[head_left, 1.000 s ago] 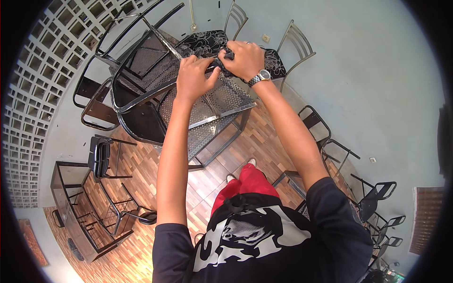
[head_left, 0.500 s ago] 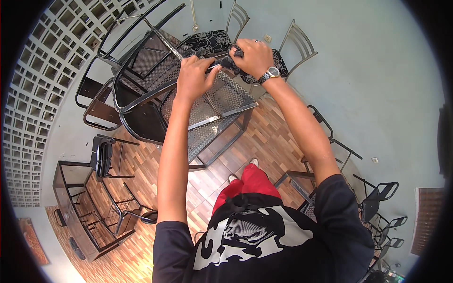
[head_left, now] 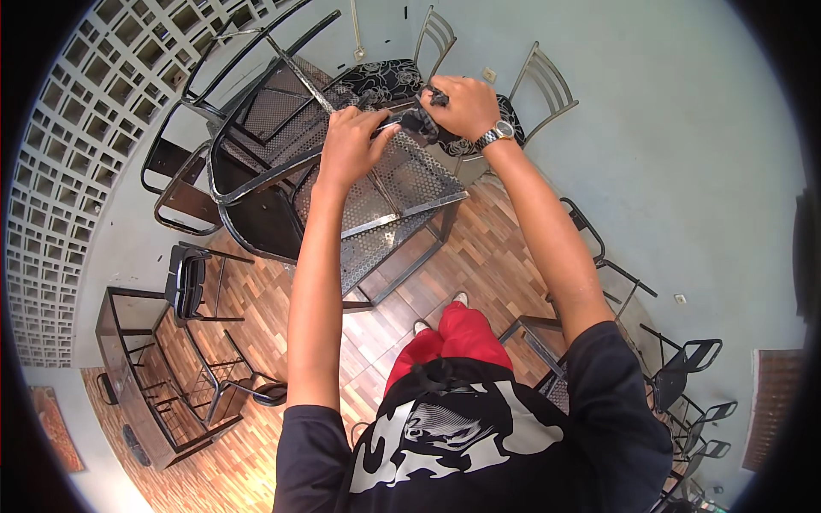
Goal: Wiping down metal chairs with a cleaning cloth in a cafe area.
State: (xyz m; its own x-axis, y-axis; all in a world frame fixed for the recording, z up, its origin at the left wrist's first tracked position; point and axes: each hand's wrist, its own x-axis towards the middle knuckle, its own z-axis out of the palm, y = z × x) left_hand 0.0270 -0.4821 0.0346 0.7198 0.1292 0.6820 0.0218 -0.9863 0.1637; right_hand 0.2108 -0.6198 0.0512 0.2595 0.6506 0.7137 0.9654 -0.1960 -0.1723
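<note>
A black metal-framed chair [head_left: 272, 177] lies upturned on a perforated metal table [head_left: 416, 181], its worn tubing showing bare metal in places. My left hand [head_left: 352, 144] is closed around one of the chair's tubes, thumb stretched along it toward the right. To the right, my right hand [head_left: 462, 106], with a watch at the wrist, grips a dark cloth [head_left: 419, 126] bunched around the end of the same tube. Part of the cloth pokes out between thumb and fingers. The tube's end is hidden by cloth and hand.
Behind the table stand chairs with patterned seats [head_left: 383, 79] and metal backs [head_left: 547, 84]. A black folding chair [head_left: 190, 282] and an overturned table frame [head_left: 141, 385] are at the left. More chairs [head_left: 684, 372] line the right wall. Wood-patterned flooring [head_left: 479, 248] lies below.
My right hand has shifted slightly, and more of the dark cloth now shows below it. My left hand keeps its hold on the tube. The whole view has moved a little.
</note>
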